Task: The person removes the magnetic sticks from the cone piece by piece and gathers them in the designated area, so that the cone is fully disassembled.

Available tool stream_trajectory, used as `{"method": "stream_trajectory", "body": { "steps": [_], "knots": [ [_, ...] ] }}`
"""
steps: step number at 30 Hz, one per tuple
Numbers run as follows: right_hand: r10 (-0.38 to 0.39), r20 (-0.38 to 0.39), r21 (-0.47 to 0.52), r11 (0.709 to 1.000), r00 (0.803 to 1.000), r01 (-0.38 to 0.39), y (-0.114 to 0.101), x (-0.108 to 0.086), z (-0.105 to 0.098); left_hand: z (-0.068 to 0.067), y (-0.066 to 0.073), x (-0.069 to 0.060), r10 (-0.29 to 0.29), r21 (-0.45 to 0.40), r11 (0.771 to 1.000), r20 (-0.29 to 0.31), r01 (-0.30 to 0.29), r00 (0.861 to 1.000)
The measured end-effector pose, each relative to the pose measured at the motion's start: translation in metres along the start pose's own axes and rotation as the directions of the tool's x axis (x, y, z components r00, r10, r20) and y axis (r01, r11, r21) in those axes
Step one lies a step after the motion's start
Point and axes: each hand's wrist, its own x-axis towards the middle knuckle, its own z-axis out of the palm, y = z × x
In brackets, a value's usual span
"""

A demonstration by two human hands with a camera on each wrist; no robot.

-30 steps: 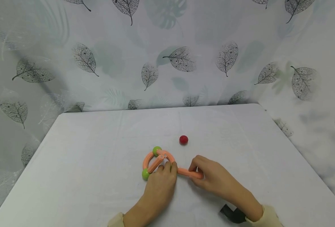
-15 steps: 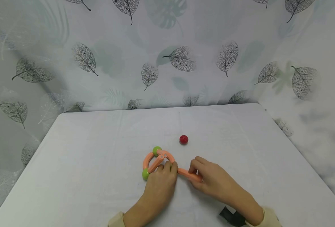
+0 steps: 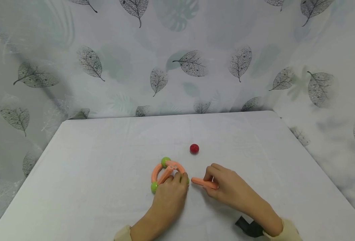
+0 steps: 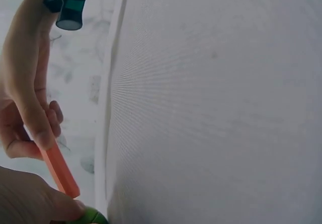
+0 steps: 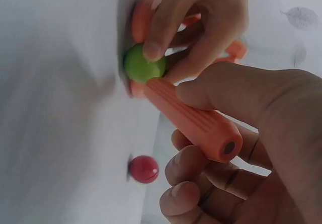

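Note:
My right hand (image 3: 227, 185) pinches an orange ribbed toy stick (image 3: 202, 182) between thumb and fingers; a dark round disc shows in its near end in the right wrist view. My left hand (image 3: 170, 197) grips a green ball (image 5: 143, 65) at the right side of a ring of curved orange sticks (image 3: 156, 172). Other green balls (image 3: 166, 162) join the ring, and a straight orange stick (image 3: 165, 174) leans across it. In the head view a small gap separates the held stick from the left hand's ball. Left fingers hide part of the ring.
A red ball (image 3: 194, 149) lies on the white tablecloth (image 3: 105, 150), behind the hands. A dark wrist strap (image 3: 249, 227) hangs by the right wrist. Leaf-patterned cloth (image 3: 177, 83) rises beyond the table's far edge.
The orange stick in my right hand first tilted at its near end, then came away from the left fingers, leaving a gap. My left hand and the ring have stayed about in place.

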Motion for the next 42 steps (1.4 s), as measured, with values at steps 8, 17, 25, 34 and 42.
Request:
{"method": "stream_trajectory", "body": {
  "steps": [8,17,25,34,42],
  "knots": [
    [0.126,0.064,0.210,0.968,0.990,-0.137,0.026,0.012,-0.005,-0.003,-0.010,0.001,0.064,-0.047,0.997,0.029,-0.062,0.998],
    [0.172,0.053,0.188,0.966,0.984,-0.179,0.057,0.027,0.001,-0.003,-0.032,-0.005,0.192,-0.220,0.961,0.099,-0.167,0.976],
    [0.213,0.064,0.204,0.954,0.975,-0.222,0.073,0.041,0.009,-0.008,-0.049,-0.012,0.282,-0.337,0.911,0.093,-0.236,0.955],
    [0.196,0.065,0.187,0.961,0.978,-0.205,0.090,0.049,0.017,-0.008,-0.062,-0.014,0.379,-0.372,0.864,0.036,-0.340,0.925],
    [0.145,0.044,0.166,0.975,0.989,-0.150,0.099,0.051,0.016,-0.008,-0.068,-0.012,0.399,-0.410,0.838,0.008,-0.360,0.917]
  ]
}}
